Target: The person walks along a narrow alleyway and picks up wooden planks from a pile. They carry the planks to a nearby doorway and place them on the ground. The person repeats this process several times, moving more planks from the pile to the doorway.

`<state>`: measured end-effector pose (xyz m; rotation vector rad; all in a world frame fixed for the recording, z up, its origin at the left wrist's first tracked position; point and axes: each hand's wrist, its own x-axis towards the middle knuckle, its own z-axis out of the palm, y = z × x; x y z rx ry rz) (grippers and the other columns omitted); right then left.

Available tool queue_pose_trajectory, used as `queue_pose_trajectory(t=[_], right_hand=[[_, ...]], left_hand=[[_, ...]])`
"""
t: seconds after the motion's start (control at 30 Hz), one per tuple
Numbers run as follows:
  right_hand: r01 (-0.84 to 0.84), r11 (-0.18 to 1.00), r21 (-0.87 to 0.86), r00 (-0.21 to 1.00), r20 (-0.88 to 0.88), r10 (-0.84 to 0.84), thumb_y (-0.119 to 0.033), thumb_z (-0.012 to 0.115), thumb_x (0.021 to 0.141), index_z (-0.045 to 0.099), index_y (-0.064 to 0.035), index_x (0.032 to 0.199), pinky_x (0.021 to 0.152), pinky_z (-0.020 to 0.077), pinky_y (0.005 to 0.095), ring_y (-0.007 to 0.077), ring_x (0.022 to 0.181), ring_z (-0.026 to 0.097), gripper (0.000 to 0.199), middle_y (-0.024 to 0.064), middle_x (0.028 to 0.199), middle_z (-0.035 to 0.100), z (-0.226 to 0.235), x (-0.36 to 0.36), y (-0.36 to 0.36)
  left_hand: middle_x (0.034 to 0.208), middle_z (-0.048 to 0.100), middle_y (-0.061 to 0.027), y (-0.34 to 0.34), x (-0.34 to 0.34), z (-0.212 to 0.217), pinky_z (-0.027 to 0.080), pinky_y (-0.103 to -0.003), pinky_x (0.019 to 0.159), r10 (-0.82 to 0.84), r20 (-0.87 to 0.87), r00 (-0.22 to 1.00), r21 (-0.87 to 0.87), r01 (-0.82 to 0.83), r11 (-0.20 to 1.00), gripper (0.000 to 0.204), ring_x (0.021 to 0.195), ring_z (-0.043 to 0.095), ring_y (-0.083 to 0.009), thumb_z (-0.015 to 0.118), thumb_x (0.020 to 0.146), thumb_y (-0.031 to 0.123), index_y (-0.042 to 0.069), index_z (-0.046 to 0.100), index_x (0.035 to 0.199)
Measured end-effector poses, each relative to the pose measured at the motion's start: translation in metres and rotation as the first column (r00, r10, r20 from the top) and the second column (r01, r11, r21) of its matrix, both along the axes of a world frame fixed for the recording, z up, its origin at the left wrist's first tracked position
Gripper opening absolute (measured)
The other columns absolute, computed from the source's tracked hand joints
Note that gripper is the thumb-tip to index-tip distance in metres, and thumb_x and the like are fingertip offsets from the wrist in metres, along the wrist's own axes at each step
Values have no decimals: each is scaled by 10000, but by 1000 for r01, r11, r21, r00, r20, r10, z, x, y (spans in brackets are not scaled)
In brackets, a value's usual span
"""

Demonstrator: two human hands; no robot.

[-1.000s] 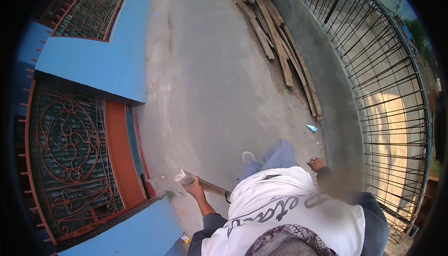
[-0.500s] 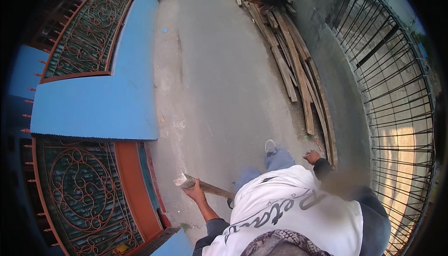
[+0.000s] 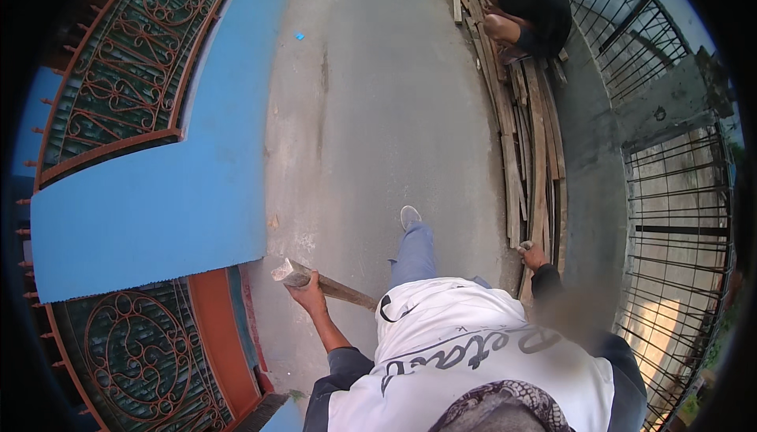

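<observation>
My left hand (image 3: 310,298) is closed around a wooden beam (image 3: 345,293) near its squared end, low at my left side. The beam slants back toward my body, and its other end is hidden by my white shirt. My right hand (image 3: 535,257) hangs at my right side with curled fingers, just over the near end of a stack of long planks (image 3: 540,168). A small pale spot shows at its fingertips; I cannot make out what it is.
A person in dark clothes (image 3: 540,10) crouches at the planks' far end. A grey wall with metal bars (image 3: 674,247) runs along the right. On the left stand a blue wall (image 3: 158,219) and ornate railings (image 3: 146,345). A paved lane (image 3: 394,101) stretches ahead between them.
I have walked forward along the lane, so the planks and the crouching person appear nearer. My left hand still carries the beam. My right hand now appears over the planks' near end.
</observation>
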<state>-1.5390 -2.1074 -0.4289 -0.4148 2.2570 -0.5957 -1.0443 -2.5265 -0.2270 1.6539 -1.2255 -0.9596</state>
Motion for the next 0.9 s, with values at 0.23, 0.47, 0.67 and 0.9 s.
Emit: queue_pose_trajectory(t=[0.23, 0.47, 0.67, 0.9], right_hand=[[-145, 924, 353, 977, 199, 77, -389, 649, 839, 641, 9, 1193, 1008, 442, 401, 368, 1159, 590, 533, 226, 1192, 643, 69, -6, -137], [-150, 955, 254, 980, 166, 110, -371, 655, 839, 627, 28, 1206, 1017, 434, 407, 375, 1173, 576, 543, 247, 1235, 612, 58, -160, -325], [-261, 949, 177, 965, 62, 254, -360, 650, 864, 659, -19, 1152, 965, 465, 414, 376, 1102, 607, 446, 229, 1148, 652, 42, -345, -541], [-398, 912, -102, 916, -106, 387, -361, 623, 879, 644, -7, 1155, 943, 467, 426, 381, 1098, 606, 450, 240, 1126, 656, 119, -522, -820]], left_hand=[[1294, 497, -179, -216, -123, 78, 412, -384, 1027, 11, 0, 1000, -159, -10, 987, 725, 1167, 515, -268, 755, 752, -6, -50, 375, 1367], [1146, 587, -138, -396, -291, 87, 499, -352, 897, -8, -142, 990, -275, -32, 961, 478, 984, 592, -210, 756, 787, 15, -68, 497, 1180], [1163, 578, -146, -513, -416, 58, 489, -358, 912, 63, -169, 984, -281, -109, 953, 487, 1011, 584, -214, 754, 789, 19, -77, 498, 1191], [1213, 538, -152, -632, -547, 63, 465, -373, 956, 121, -114, 986, -239, -146, 960, 594, 1072, 556, -240, 733, 797, 0, -50, 422, 1301]])
